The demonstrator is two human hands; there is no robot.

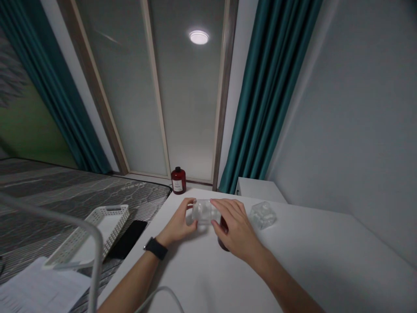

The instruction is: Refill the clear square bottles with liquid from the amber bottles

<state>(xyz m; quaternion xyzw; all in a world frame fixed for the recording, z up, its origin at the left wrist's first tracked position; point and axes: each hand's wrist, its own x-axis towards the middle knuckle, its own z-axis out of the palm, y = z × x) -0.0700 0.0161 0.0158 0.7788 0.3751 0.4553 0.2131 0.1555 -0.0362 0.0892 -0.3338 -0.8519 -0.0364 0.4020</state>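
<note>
white desk, left hand and right hand pinch a clear box; another clear cube beside (red bottle behind).

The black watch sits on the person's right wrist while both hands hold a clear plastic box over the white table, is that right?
Not quite. The black watch is on the left wrist, not the right, as the head view shows. The rest stands: the left hand and the right hand both hold the clear plastic box over the white table.
</note>
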